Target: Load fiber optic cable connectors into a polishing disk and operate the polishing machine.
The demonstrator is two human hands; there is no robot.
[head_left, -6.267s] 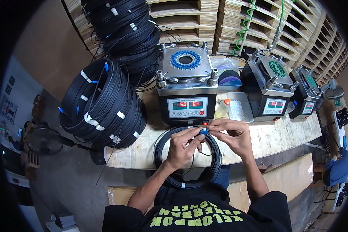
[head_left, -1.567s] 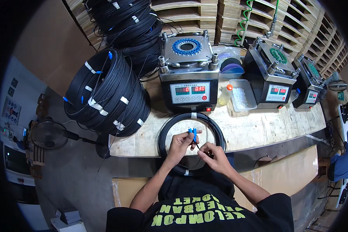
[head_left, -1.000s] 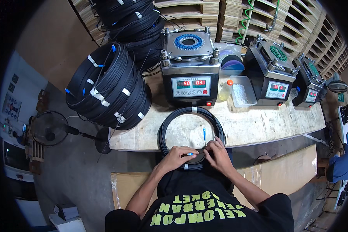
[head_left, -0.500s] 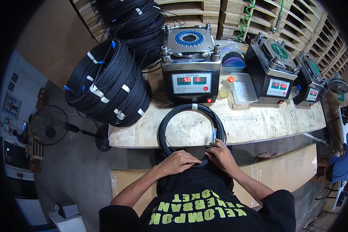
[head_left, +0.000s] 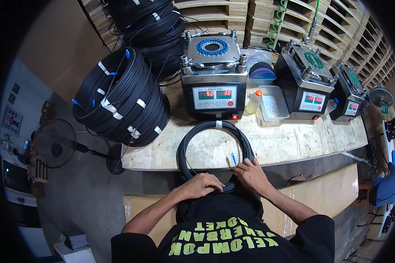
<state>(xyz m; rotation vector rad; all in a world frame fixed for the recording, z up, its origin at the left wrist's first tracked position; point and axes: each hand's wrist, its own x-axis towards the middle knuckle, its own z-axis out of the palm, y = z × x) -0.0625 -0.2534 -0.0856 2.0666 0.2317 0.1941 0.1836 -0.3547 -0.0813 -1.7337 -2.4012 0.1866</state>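
Note:
A coil of black cable rests partly on the table's front edge, its near side hanging over toward my lap. White tape wraps its far side. My left hand is closed on the near left part of the coil, fingers bent over the strands. At the near right, my right hand is also closed on the coil, its fingertips hidden among the cables. A cable end with a slim blue connector sticks up beside my right fingers, inside the ring.
A wooden table carries a polishing machine with a lit display, two more machines at right, an orange-capped bottle and a clear tub. Stacked cable coils stand at left. A fan stands beyond them.
The blue connector has swung left and now points up inside the ring. My hands stay on the coil, with my right hand shifted slightly. The near machine's right-hand display reading has changed.

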